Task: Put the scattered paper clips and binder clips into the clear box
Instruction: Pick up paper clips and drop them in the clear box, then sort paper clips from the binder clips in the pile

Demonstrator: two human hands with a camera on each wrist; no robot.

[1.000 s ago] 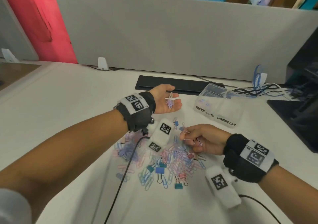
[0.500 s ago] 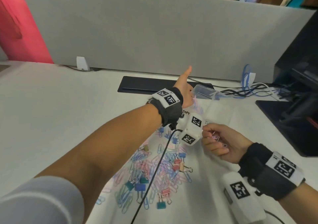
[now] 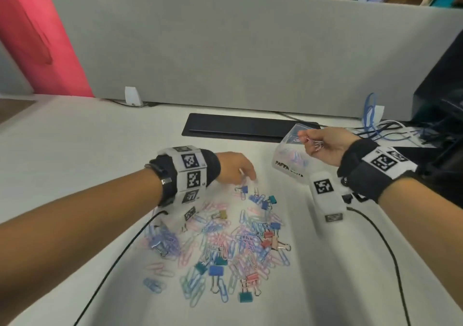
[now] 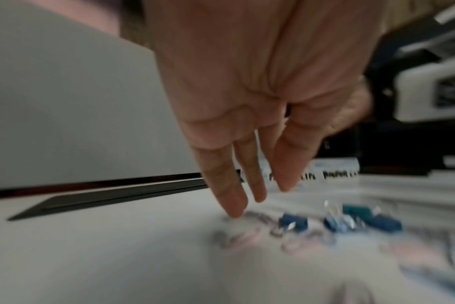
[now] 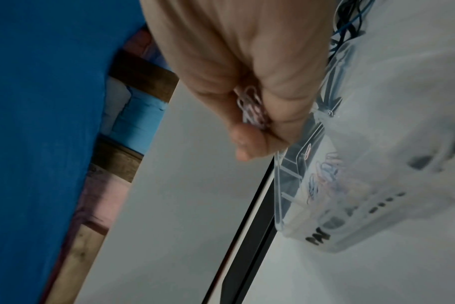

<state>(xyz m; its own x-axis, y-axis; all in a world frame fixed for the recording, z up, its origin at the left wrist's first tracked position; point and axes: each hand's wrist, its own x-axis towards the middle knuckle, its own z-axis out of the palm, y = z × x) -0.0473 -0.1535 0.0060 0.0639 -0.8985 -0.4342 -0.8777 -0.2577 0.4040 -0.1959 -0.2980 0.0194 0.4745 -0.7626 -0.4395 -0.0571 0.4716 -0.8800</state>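
Gripping paper clips [image 3: 316, 144] over clear box [image 3: 288, 160] rim, right hand [image 3: 325, 145]; left hand [image 3: 235, 166] slack.

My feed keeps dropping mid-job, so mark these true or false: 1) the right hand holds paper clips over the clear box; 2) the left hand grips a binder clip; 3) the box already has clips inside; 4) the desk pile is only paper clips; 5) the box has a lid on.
1) True: the right hand pinches paper clips above the clear box.
2) False: the left hand is open, its fingers reaching down at the pile's far edge.
3) True: clips show through its wall.
4) False: binder clips lie among them.
5) False: its top is open.
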